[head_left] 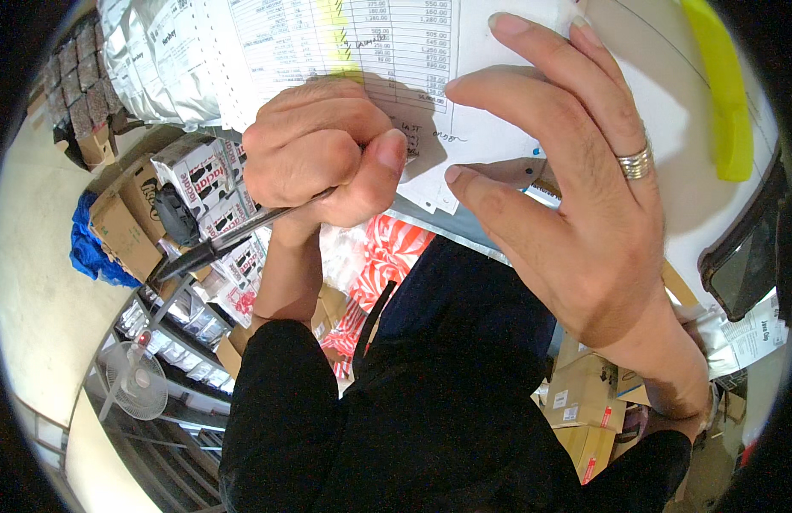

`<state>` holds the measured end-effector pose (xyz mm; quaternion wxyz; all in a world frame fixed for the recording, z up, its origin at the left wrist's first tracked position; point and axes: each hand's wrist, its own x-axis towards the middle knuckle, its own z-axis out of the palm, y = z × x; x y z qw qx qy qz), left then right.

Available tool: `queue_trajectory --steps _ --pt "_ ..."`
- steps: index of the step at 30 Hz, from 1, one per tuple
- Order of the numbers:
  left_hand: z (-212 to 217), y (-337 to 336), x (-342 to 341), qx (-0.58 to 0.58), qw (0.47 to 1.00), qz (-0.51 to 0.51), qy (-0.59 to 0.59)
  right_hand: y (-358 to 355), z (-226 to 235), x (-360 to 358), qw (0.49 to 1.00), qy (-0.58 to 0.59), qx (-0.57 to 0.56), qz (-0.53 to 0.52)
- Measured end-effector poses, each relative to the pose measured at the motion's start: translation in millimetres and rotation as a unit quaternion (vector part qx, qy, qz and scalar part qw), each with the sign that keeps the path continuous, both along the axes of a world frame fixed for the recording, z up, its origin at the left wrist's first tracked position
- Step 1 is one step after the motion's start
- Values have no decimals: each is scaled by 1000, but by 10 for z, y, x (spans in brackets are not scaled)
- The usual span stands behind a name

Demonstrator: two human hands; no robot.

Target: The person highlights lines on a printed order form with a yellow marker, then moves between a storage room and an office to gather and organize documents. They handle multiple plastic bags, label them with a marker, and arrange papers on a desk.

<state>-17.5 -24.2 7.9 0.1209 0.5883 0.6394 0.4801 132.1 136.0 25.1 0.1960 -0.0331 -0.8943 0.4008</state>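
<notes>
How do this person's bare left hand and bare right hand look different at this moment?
The bare left hand is curled into a fist around a slim black pen, while the bare right hand is open with its fingers spread and bent. The right hand wears a silver banded ring on one finger; none shows on the left hand. Both come out of black fabric sleeves.

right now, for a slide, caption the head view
Left hand grips a pen by a yellow-striped printed sheet, the right hand open alongside.
</notes>
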Motion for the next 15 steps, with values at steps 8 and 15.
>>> queue_trajectory --steps 8,15 --pt "-7 1 1 2 1000 5 3 17 -34 -28 1000 -1 -1 -5" --pt "-16 5 -14 -2 1000 -2 -1 6 -11 13 1000 -16 6 13"
